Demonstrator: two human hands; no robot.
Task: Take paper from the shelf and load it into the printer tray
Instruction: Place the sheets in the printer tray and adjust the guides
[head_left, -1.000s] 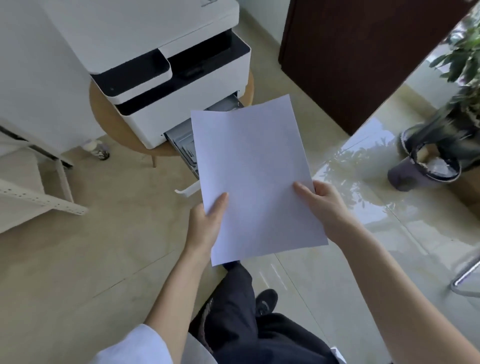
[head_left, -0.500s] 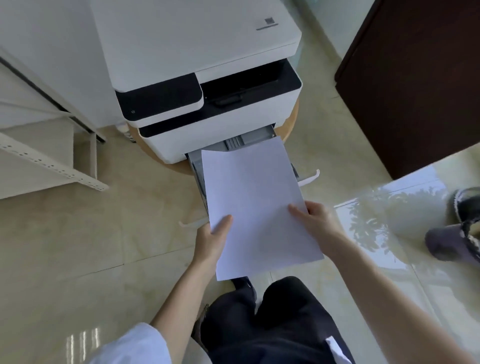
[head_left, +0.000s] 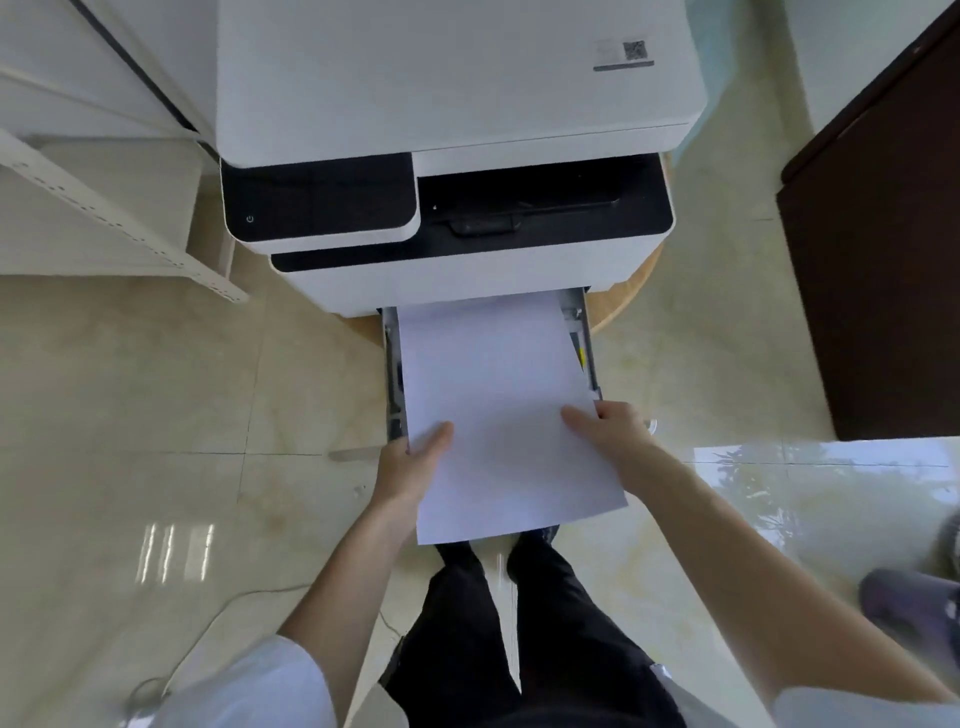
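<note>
White paper (head_left: 498, 410) lies over the pulled-out grey printer tray (head_left: 586, 343), its far edge at the printer's front, its near edge overhanging toward me. My left hand (head_left: 410, 462) grips the paper's left edge, thumb on top. My right hand (head_left: 613, 436) grips the right edge, thumb on top. The white and black printer (head_left: 452, 171) stands on a round wooden stool (head_left: 623, 301). Whether the paper rests flat in the tray is hidden.
A white shelf unit (head_left: 104, 218) stands at the left. A dark brown door (head_left: 883, 249) is at the right. A dark plant pot (head_left: 914, 608) sits at the lower right. Glossy tile floor surrounds the stool; my legs and shoes are below the tray.
I have stepped closer to the printer. Both hands carried the paper forward and down, from in front of the tray to over it, with its far edge now at the printer's front.
</note>
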